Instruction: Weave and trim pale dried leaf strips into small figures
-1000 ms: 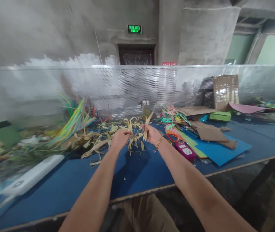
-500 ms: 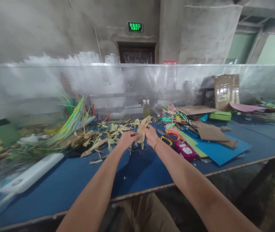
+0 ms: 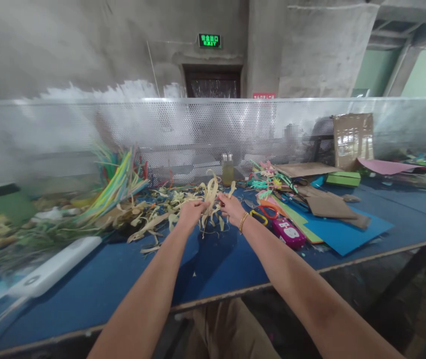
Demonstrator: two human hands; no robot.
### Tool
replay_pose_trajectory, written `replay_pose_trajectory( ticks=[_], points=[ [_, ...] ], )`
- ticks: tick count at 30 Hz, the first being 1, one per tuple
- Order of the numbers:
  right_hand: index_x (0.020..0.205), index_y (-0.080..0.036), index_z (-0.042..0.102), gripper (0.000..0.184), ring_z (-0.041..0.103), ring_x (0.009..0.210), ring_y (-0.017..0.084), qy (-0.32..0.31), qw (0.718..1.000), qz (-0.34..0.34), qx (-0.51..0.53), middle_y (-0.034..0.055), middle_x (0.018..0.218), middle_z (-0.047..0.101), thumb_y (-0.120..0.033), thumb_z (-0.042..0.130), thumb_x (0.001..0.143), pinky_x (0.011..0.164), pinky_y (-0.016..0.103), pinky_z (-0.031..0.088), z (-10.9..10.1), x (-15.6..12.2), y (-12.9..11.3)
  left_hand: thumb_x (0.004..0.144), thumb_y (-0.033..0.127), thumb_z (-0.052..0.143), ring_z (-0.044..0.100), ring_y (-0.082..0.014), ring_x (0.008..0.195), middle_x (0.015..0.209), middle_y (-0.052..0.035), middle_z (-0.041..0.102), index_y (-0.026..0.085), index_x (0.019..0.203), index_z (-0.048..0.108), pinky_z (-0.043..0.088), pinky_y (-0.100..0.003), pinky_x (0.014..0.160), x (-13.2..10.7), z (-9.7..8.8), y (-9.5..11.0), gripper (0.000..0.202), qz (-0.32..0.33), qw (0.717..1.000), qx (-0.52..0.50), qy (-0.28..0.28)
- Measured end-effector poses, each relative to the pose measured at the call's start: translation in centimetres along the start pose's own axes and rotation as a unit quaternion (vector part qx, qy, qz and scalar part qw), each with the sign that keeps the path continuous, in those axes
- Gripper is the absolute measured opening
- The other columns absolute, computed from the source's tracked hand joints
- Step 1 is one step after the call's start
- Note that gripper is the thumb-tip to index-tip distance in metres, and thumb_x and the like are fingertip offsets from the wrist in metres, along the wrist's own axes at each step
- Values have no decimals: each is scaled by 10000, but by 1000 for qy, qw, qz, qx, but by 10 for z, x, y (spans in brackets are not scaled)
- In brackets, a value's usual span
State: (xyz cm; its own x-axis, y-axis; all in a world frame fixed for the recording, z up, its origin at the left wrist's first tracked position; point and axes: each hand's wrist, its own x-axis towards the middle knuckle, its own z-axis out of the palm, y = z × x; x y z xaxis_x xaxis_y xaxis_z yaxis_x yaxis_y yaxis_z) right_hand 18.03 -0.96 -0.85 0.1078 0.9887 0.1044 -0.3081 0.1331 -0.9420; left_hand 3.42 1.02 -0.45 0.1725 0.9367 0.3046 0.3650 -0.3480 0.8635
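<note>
Your left hand (image 3: 192,213) pinches a pale-yellow, curling, husk-like strip (image 3: 210,193) upright above the blue flat surface (image 3: 241,269); your right hand (image 3: 231,209) has a closed grip, seemingly on a narrower pale piece (image 3: 232,188). Uneven pulling could split the strip; the tangled pale-green fibre pile (image 3: 170,205) or your gold chain bracelet (image 3: 242,223) could snag it.

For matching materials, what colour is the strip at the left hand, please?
The strip is pale yellow; see head view.

Dim light softly shadows the table (image 3: 231,271); the left side blurs.
</note>
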Motion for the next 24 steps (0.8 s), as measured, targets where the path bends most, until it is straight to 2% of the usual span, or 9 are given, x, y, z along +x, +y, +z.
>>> replay_pose_trajectory(
  ticks=[2, 6, 9, 12, 15, 20, 22, 24],
  points=[
    [721, -173, 528, 322, 207, 355, 14, -5, 999, -3, -38, -97, 485, 361, -442, 687, 647, 345, 168, 153, 0, -1, 2, 654, 489, 607, 348, -102, 432, 419, 45, 411, 161, 647, 657, 259, -244, 460, -1, -1, 3, 332, 3, 1000, 7, 14],
    [701, -154, 577, 298, 257, 385, 24, 22, 993, -29, -112, -88, 478, 373, -385, 728, 591, 354, 168, 185, 0, 0, 5, 658, 504, 598, 413, -123, 471, 427, 24, 447, 155, 630, 668, 296, -244, 475, 0, -4, 6, 358, 10, 999, 45, 10],
    [708, -164, 552, 253, 292, 397, 30, 46, 994, -41, -90, -81, 491, 405, -353, 701, 629, 362, 163, 213, -2, 2, 2, 730, 503, 506, 492, -144, 540, 539, -18, 567, 148, 655, 684, 353, -242, 506, 2, -7, 6, 404, 18, 999, 43, 21],
    [752, -179, 529, 224, 308, 396, 28, 54, 996, -52, -54, -75, 524, 443, -321, 677, 661, 363, 155, 224, -5, 4, -2, 740, 417, 508, 543, -154, 609, 647, -32, 642, 156, 733, 711, 397, -240, 549, 4, -10, 7, 331, 27, 998, 55, 20],
    [776, -182, 531, 250, 357, 416, 30, 16, 997, -63, -49, -61, 590, 500, -289, 702, 628, 366, 153, 242, -4, 2, -3, 690, 309, 564, 549, -150, 605, 628, -14, 646, 163, 777, 715, 413, -237, 566, 2, -13, 11, 228, 37, 996, 82, 0],
    [750, -173, 537, 300, 335, 413, 23, -122, 991, -46, -3, -69, 572, 482, -301, 746, 576, 367, 157, 210, 2, -5, -4, 626, 157, 520, 531, -134, 549, 594, -3, 628, 143, 737, 693, 406, -235, 558, 0, -12, 14, 206, 45, 993, 104, -14],
    [734, -173, 533, 303, 331, 411, 25, -123, 991, -45, 3, -71, 563, 482, -293, 752, 563, 369, 162, 201, 3, -5, -3, 602, 129, 498, 527, -131, 548, 594, -6, 624, 139, 720, 686, 400, -235, 564, 0, -11, 13, 222, 63, 991, 116, -21],
    [716, -174, 527, 294, 343, 413, 31, -90, 995, -51, -9, -69, 556, 490, -288, 749, 561, 372, 167, 202, 3, -6, -3, 599, 133, 483, 521, -130, 546, 589, -4, 616, 140, 723, 686, 395, -236, 567, 1, -10, 11, 238, 84, 989, 116, -42]
  ],
)
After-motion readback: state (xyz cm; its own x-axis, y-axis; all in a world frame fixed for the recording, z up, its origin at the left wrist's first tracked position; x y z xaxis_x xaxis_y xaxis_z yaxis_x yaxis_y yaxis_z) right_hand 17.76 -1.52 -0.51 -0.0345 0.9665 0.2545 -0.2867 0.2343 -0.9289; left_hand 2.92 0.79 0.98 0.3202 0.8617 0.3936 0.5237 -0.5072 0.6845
